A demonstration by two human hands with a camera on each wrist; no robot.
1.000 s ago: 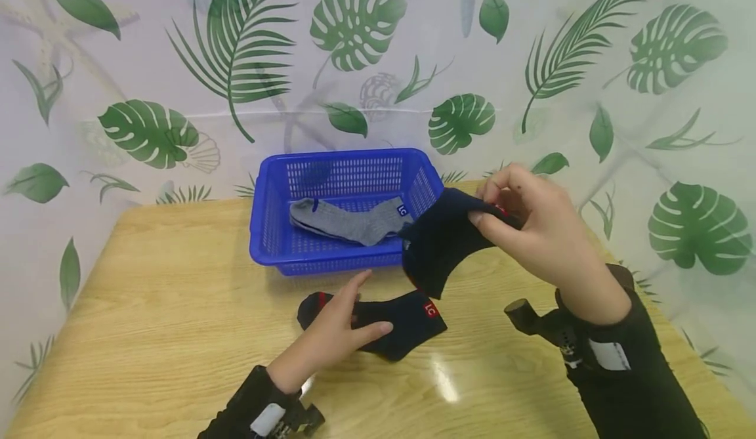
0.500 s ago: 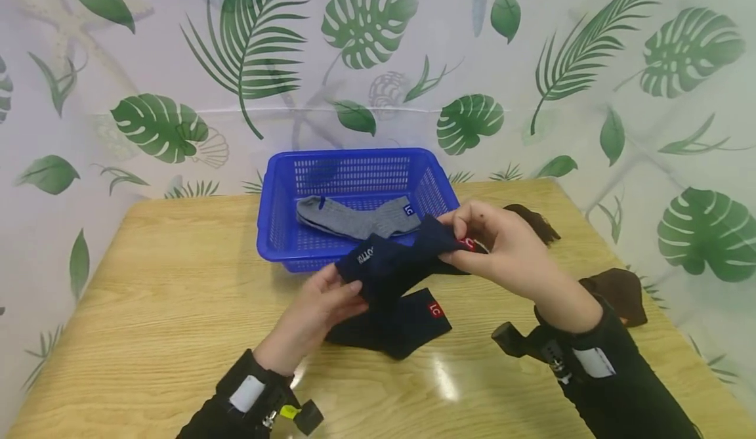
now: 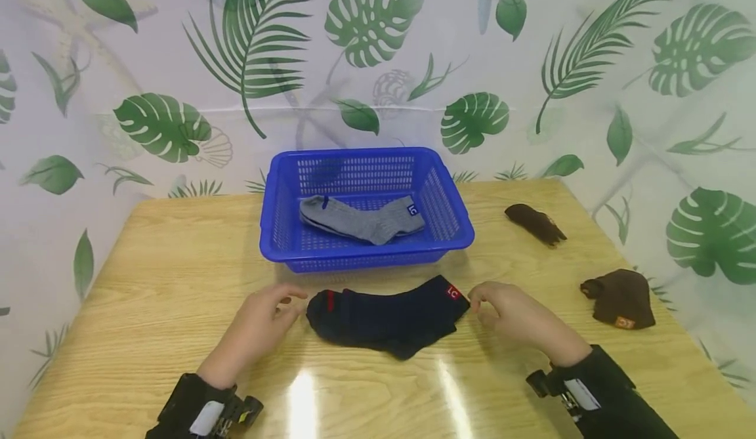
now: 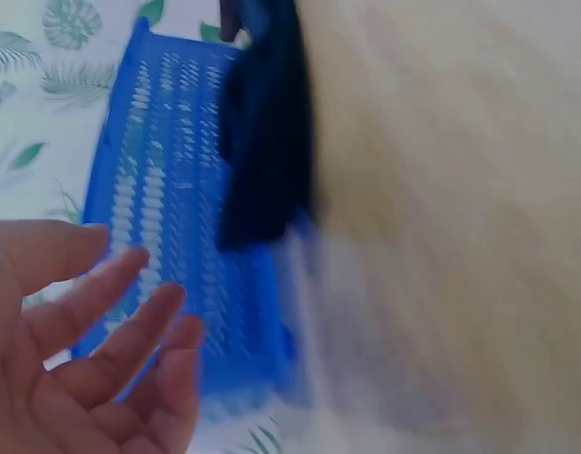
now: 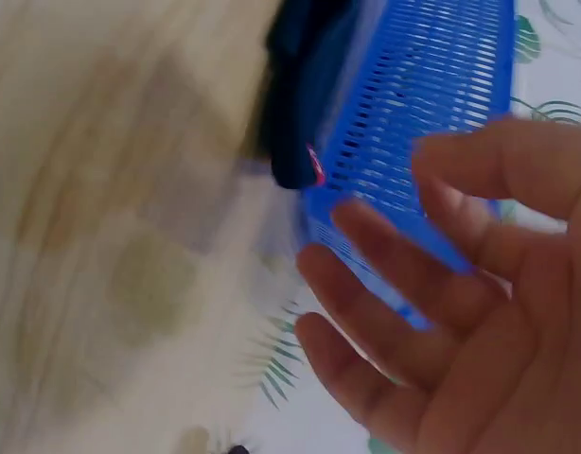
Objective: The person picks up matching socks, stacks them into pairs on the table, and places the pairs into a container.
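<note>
Both hands are bare, the left hand [image 3: 256, 321] and the right hand [image 3: 510, 314] alike, with short plain nails and no rings or gloves. Black sleeves cover both forearms down to the wrists — each carries a small black camera rig strapped at the cuff. A pale grey-white rectangular patch or strap shows on each sleeve, and the right rig ends in a dark round knob with small metal fittings beside it

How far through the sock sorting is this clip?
Done: a grey sock pair lies in the blue basket. In hand: navy socks lie stacked on the table, left hand and right hand beside them, holding nothing. Left: two brown socks lie apart.
</note>
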